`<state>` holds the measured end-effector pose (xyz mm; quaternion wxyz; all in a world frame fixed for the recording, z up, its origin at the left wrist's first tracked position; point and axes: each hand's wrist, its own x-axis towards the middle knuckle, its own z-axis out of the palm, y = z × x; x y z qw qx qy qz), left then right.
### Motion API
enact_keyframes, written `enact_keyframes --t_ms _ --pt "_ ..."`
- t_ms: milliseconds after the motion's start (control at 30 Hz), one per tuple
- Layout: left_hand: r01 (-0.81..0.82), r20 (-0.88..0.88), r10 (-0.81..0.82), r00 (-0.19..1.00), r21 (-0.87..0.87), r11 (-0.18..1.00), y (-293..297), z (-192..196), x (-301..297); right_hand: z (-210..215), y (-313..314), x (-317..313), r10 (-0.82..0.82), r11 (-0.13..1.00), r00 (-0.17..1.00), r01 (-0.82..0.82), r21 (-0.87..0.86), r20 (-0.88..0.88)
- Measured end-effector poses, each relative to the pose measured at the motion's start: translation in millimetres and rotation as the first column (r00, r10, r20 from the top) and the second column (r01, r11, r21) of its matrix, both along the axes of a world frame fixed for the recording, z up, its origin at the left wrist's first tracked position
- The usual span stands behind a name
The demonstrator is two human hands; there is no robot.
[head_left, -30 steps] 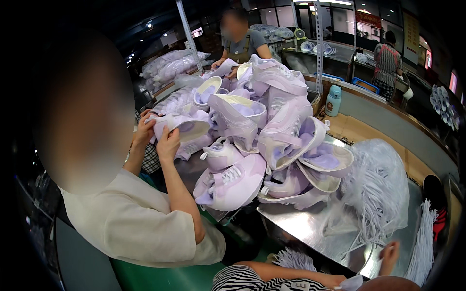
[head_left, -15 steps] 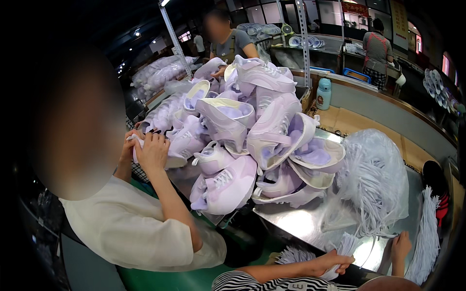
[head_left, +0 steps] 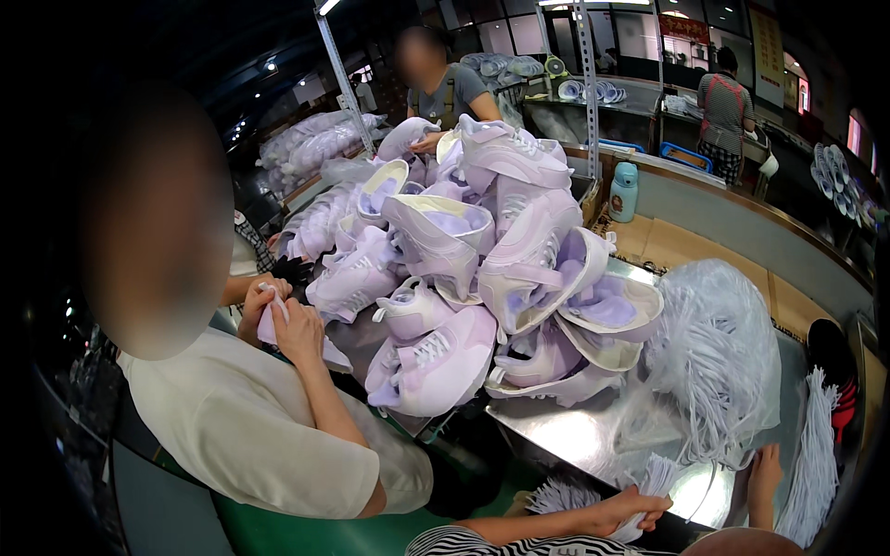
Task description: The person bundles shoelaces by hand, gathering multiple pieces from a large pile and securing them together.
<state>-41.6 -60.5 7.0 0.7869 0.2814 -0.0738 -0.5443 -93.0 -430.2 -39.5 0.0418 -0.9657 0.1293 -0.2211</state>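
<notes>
My left hand (head_left: 635,511), low in the picture, is closed round a bundle of white shoelaces (head_left: 656,479), whose ends stick up above the fist. More white lace ends (head_left: 561,496) fan out beside my left forearm. My right hand (head_left: 765,474) is at the front right of the metal table (head_left: 565,428), its fingers drawn together; what they pinch, if anything, is too small to make out. Just beyond it lies a clear plastic bag (head_left: 718,287) full of white laces. A long bunch of laces (head_left: 811,463) hangs at the right of this hand.
A tall heap of pale lilac shoe uppers (head_left: 445,357) covers the table's left and middle. At left a co-worker in a cream shirt (head_left: 269,426) handles an upper; another person (head_left: 450,88) stands behind the heap. A light blue bottle (head_left: 623,193) stands by the back ledge.
The co-worker at left has drawn the piece in their hands back from the heap. My left hand still grips the laces, and my right hand has hardly moved.
</notes>
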Motion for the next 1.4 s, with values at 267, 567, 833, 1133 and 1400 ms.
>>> enact_keyframes --t_ms 267,567,833,1133,1400 --pt "-0.048 -0.068 0.049 0.996 0.010 0.999 6.6 -3.2 7.7 25.7 6.8 -4.9 -0.029 0.960 0.907 -0.091 0.264 0.421" --pt "-0.055 -0.058 0.056 0.997 0.016 0.998 13.3 6.2 15.2 89.9 70.3 -35.8 0.067 0.481 0.998 -0.039 0.876 0.007" --pt "0.161 -0.069 -0.162 0.984 -0.019 0.987 3.7 14.6 3.6 93.3 198.7 9.9 0.637 -0.611 0.661 0.118 0.783 0.397" --pt "0.216 -0.077 -0.228 0.971 -0.136 0.967 11.5 6.7 9.1 97.7 232.9 46.6 0.566 -0.596 0.717 0.016 0.802 0.407" --pt "0.332 0.263 -0.294 0.919 -0.111 0.937 20.7 9.3 16.1 126.2 230.4 35.9 0.545 -0.501 0.742 -0.085 0.861 0.390"
